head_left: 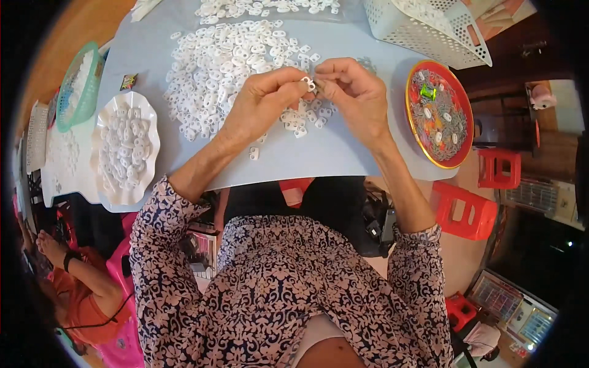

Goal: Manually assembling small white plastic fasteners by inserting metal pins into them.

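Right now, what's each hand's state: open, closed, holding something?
Left hand: closed, pinching a small white plastic piece with holes.
Right hand: curled beside that piece; whether its grip is closed on anything cannot be told.

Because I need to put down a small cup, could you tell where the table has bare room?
The table is bare between the right hand and the red tray, and along its near edge, below the white pieces that crowd the middle. A pale basket crowds the far right.
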Demonstrator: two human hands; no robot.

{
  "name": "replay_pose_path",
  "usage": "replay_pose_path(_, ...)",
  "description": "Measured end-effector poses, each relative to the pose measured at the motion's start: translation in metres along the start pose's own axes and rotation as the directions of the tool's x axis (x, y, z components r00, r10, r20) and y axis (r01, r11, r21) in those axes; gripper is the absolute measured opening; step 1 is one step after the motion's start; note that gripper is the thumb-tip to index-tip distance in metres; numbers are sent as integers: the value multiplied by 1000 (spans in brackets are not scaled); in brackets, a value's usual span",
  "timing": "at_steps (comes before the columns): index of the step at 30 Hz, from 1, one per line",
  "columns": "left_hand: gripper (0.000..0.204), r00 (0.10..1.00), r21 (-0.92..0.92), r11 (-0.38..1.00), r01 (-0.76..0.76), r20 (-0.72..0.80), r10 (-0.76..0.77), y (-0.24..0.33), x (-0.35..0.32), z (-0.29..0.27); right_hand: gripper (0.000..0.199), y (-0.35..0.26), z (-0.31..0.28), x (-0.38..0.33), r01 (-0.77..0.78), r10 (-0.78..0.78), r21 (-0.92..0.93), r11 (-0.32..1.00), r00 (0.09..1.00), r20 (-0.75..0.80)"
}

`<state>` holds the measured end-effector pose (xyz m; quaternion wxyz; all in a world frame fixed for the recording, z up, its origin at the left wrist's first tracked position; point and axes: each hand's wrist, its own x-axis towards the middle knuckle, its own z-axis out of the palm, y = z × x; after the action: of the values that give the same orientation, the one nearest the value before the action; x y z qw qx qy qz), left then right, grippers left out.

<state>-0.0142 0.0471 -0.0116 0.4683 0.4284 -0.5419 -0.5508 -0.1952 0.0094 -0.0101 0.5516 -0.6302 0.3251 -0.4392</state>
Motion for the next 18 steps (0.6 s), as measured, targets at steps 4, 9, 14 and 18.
replay_pose_path(4, 22, 997, -103, 992, 72, 13, -71, -2, 2, -3, 17, -3, 0, -1, -4, 4, -19, 1000, 1000, 6)
replay_pose_path(9, 24, 986, -329, 930, 163, 28, -163, -4, 4, -2, 18, -8, 1, -2, 74, -73, -63, 995, 997, 27)
replay_pose_path(14, 20, 996, -148, 986, 74, -37, -80, 4, -1, 1, 13, -13, 3, -3, 84, -93, -207, 975, 995, -34)
replay_pose_path(18, 16, 999, 126, 992, -22, -20, 25, 4, -2, -2, 15, -12, -4, 0, -125, 127, -112, 986, 992, 15)
